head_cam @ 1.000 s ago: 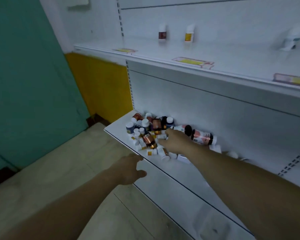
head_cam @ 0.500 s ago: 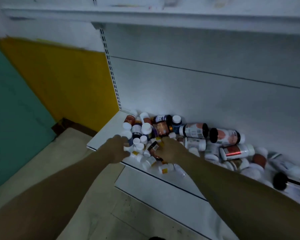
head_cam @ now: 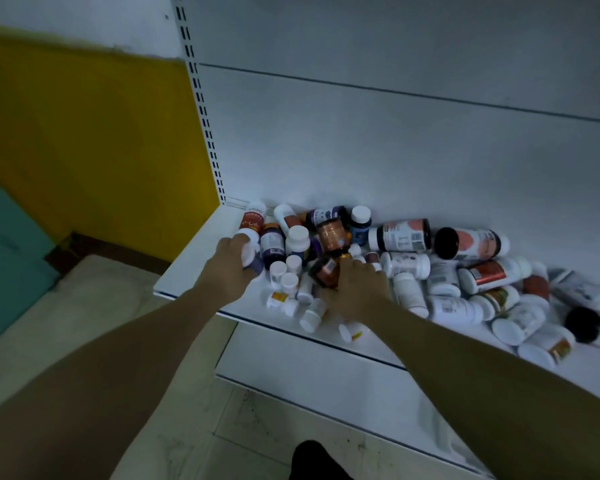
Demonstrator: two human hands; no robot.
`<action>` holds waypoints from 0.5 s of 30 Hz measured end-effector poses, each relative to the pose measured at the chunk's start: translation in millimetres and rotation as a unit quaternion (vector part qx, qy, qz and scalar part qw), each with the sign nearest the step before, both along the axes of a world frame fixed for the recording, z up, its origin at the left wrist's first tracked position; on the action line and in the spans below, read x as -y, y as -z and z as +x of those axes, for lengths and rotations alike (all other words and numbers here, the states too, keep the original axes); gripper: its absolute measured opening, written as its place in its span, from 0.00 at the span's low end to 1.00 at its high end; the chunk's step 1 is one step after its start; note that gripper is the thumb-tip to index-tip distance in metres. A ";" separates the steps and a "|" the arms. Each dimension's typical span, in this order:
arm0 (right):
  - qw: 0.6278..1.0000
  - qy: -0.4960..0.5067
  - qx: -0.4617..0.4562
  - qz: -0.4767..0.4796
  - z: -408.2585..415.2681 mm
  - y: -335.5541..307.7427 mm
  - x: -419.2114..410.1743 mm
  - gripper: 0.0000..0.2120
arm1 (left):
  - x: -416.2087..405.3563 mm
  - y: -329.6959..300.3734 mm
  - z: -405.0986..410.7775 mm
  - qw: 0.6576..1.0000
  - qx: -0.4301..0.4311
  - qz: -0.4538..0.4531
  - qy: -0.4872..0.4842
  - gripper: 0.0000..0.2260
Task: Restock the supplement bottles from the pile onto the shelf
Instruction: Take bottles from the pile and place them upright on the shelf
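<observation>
Bottles [head_cam: 400,265]: mixed, white-capped, jumbled

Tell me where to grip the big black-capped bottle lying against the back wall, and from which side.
Grip the black-capped bottle around the middle of its body, coming from above. It lies on its side along the back panel, black cap to the left, top of the body bare. Other bottles crowd its front, and the wall blocks the rear, so fingers probably fit best over the top.
</observation>
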State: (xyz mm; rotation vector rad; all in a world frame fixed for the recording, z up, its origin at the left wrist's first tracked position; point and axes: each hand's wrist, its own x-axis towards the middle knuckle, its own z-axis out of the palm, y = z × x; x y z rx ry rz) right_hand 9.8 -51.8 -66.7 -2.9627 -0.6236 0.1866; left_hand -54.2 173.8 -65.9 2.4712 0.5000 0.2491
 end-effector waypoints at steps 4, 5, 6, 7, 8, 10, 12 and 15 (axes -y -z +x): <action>0.974 0.015 -0.077 0.211 -3.8 -55.1 -3.4 0.30 | -6.6 -48.4 -20.4 0.971 0.058 -0.183 -0.139 0.26; 0.960 0.013 -0.095 0.262 -6.6 -71.3 -4.3 0.29 | -5.4 -64.6 -25.7 0.945 0.076 -0.266 -0.174 0.25; 0.945 0.016 -0.114 0.306 -10.1 -87.4 -5.2 0.27 | -2.0 -81.0 -32.2 0.904 0.095 -0.364 -0.201 0.24; 0.928 0.026 -0.136 0.345 -16.0 -103.4 -5.7 0.26 | 1.6 -97.0 -40.0 0.858 0.105 -0.454 -0.217 0.23; 0.913 0.042 -0.152 0.376 -22.5 -118.5 -5.7 0.26 | 5.8 -112.2 -48.1 0.819 0.106 -0.519 -0.222 0.22; 0.899 0.065 -0.147 0.408 -37.8 -145.8 -5.5 0.21 | 12.5 -138.5 -67.6 0.776 0.101 -0.590 -0.197 0.21; 0.891 0.070 -0.129 0.429 -56.3 -170.6 -4.2 0.14 | 21.8 -163.5 -90.1 0.750 0.110 -0.636 -0.145 0.16; 0.867 0.086 -0.124 0.474 -93.1 -208.0 0.8 0.09 | 36.9 -197.6 -128.2 0.710 0.109 -0.691 -0.083 0.06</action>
